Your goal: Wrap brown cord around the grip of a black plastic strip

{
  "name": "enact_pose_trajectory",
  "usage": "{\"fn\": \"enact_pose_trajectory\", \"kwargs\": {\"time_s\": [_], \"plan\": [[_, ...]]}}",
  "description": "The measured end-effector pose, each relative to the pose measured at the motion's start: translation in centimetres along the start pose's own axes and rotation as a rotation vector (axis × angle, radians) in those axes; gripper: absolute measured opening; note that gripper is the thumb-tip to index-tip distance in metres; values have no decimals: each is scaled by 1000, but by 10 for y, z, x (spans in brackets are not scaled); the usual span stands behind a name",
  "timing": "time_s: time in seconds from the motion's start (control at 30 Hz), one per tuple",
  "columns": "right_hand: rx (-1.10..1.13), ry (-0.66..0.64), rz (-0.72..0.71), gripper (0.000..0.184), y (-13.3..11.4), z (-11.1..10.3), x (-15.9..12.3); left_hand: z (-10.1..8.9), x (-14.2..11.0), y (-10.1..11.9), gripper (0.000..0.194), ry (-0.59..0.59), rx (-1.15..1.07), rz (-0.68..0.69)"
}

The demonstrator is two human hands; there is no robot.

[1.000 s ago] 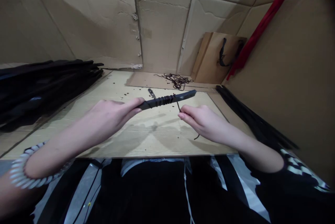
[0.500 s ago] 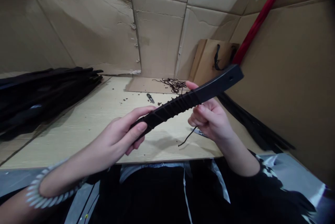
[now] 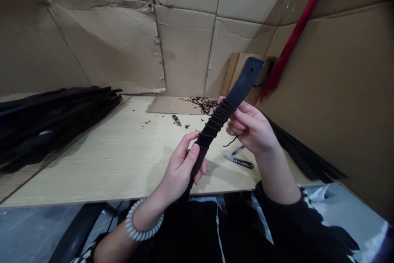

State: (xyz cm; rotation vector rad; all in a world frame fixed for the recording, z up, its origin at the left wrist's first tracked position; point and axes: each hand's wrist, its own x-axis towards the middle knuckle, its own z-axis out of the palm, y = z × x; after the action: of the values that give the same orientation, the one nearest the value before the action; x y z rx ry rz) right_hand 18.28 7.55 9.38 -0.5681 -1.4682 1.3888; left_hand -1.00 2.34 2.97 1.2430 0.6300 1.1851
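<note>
The strip (image 3: 213, 126) is held up over the near part of the table (image 3: 123, 164), slanting from low at the left to high at the right, between both hands. At the far left of the table lies a black pile (image 3: 55, 121).

The left hand (image 3: 178, 168) is closed around the strip's lower part, thumb across the upper face and fingers wrapped underneath. The right hand (image 3: 252, 127) is half-curled at the strip's right edge: thumb tip at the edge, one fingertip showing past the opposite edge, the other fingers folded in on the cord (image 3: 223, 113), whose loose end hangs just below them.

The strip is dark and flat. Its lower end is hidden by the hand; along the middle the cord circles it in raised turns, spaced wider low down and closer higher up. Beyond them the upper end is bare, slightly bent, with a small round hole near its tip.
</note>
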Motion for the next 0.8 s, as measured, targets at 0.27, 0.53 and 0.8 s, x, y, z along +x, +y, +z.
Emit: {"fn": "enact_pose_trajectory", "kwargs": {"time_s": [0.27, 0.53, 0.8], "plan": [[-100, -164, 161, 71, -27, -10, 1, 2, -2, -2, 39, 93, 125, 9], [-98, 59, 94, 73, -7, 5, 12, 2, -1, -6, 40, 98, 147, 4], [55, -138, 150, 86, 12, -7, 13, -6, -6, -12, 39, 81, -51, -65]]}}
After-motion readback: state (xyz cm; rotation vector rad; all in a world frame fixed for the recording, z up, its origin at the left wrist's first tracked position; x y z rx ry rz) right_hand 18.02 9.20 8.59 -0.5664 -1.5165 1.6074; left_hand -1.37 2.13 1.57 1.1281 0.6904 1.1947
